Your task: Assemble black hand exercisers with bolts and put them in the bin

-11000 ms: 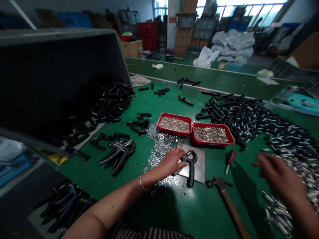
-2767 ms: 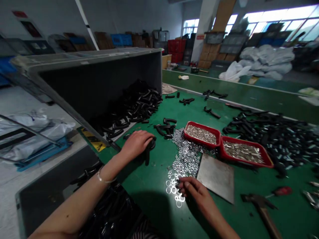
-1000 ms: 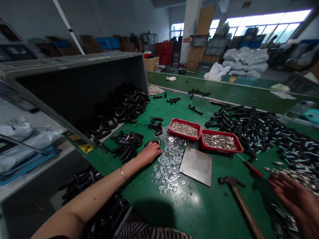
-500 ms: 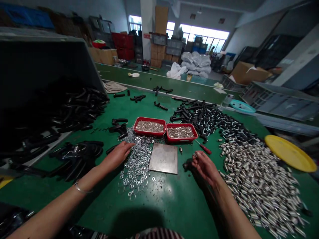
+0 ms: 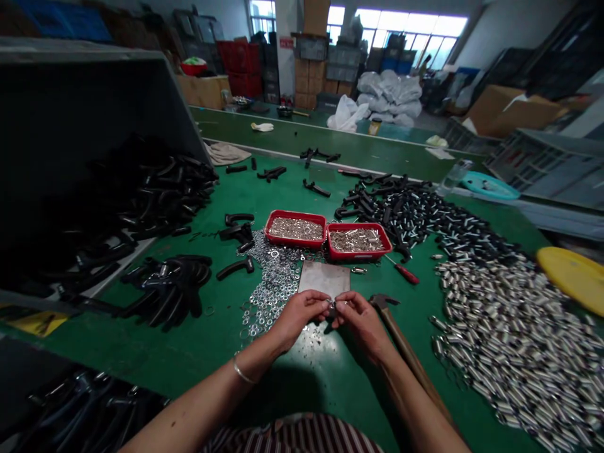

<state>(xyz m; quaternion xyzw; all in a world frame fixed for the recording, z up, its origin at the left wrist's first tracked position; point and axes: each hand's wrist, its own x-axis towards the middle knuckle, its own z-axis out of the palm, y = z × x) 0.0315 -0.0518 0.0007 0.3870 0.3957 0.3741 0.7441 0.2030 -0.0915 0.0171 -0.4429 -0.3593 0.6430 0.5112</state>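
My left hand point(image 5: 302, 314) and my right hand point(image 5: 362, 319) meet just over the near edge of a square metal plate point(image 5: 324, 275). Their fingertips are pinched together around small metal pieces point(image 5: 333, 304), too small to name and partly hidden by the fingers. Left of the plate spreads a heap of washers and rings point(image 5: 276, 280). A single spring point(image 5: 358, 270) lies beyond the plate's right corner. Beside my right forearm rests a hammer point(image 5: 401, 340) with a wooden handle, partly covered by the arm.
Two red trays point(image 5: 295, 242) of small metal parts stand behind the plate, with a red-handled screwdriver point(image 5: 406, 273) to their right. Many springs point(image 5: 523, 340) and black parts point(image 5: 406, 207) cover the right side. Black handles fill a grey bin point(image 5: 189, 94) at left.
My left hand has left the washers and moved right; my right hand has come in leftward, and both now meet at the plate. The view has shifted, and the hammer shows more fully.
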